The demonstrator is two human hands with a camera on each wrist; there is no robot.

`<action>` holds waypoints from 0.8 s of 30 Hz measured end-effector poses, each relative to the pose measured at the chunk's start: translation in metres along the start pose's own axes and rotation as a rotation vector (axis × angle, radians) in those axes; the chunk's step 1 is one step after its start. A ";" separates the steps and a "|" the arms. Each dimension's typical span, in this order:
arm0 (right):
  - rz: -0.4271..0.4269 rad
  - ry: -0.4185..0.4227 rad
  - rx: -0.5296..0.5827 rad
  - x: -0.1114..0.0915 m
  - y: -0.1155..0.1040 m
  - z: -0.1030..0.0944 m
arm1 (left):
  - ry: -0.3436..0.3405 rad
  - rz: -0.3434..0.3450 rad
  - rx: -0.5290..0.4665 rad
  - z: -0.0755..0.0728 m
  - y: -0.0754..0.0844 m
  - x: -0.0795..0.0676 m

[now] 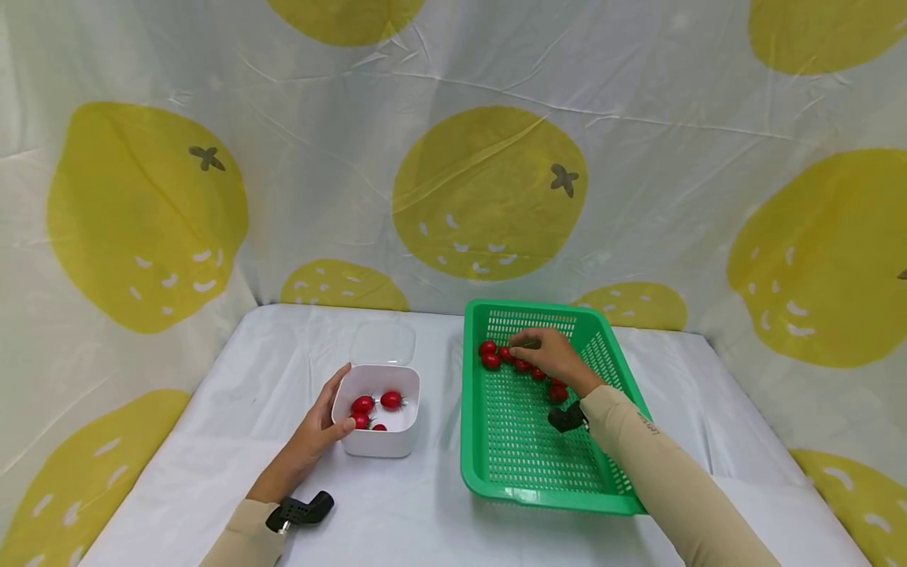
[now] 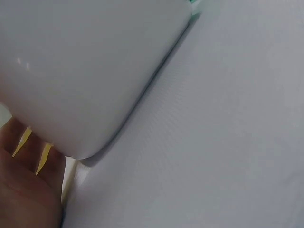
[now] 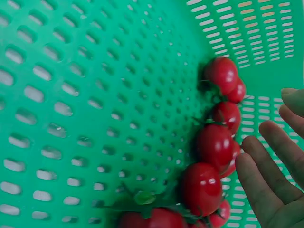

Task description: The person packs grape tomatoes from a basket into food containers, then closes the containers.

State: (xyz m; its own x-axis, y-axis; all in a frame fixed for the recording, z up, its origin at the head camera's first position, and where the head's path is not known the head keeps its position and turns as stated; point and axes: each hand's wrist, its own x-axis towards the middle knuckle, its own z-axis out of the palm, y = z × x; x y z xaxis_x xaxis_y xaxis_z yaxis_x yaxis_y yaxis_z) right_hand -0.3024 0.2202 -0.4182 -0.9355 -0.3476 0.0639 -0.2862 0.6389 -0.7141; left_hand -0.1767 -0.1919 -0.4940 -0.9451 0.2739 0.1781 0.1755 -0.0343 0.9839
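Observation:
My left hand (image 1: 322, 425) holds the left side of a white square box (image 1: 379, 445), its thumb at the front rim. The left wrist view shows the fingers against the box's wall. Several cherry tomatoes (image 1: 391, 400) with green stems lie inside the box. A clear lid (image 1: 385, 346) stands open behind it. My right hand (image 1: 556, 356) reaches into a green plastic basket (image 1: 553, 498), over a row of cherry tomatoes (image 3: 214, 147). Close up, its fingers are extended beside those tomatoes, with nothing visible in the grasp.
A white cloth (image 1: 425, 520) covers the table. Behind and at the sides hangs a pale curtain (image 1: 638, 157) printed with yellow fruit. The basket's perforated walls rise around the right hand, and the right forearm (image 1: 666, 465) crosses its right rim.

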 end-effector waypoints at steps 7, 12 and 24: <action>-0.021 -0.008 -0.077 0.002 0.008 0.005 | -0.004 0.005 0.028 -0.001 -0.002 0.000; -0.025 -0.033 -0.101 0.002 0.009 0.007 | -0.005 0.003 0.033 -0.001 -0.001 0.000; -0.024 -0.122 -0.223 -0.002 0.008 0.013 | -0.008 -0.007 0.064 -0.003 -0.001 -0.002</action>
State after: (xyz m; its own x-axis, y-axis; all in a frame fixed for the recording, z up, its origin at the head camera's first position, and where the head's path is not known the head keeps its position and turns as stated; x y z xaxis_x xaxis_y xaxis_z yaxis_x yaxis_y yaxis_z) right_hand -0.3004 0.2169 -0.4337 -0.8997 -0.4361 -0.0158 -0.3591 0.7604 -0.5412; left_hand -0.1760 -0.1950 -0.4950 -0.9440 0.2819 0.1713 0.1868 0.0291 0.9820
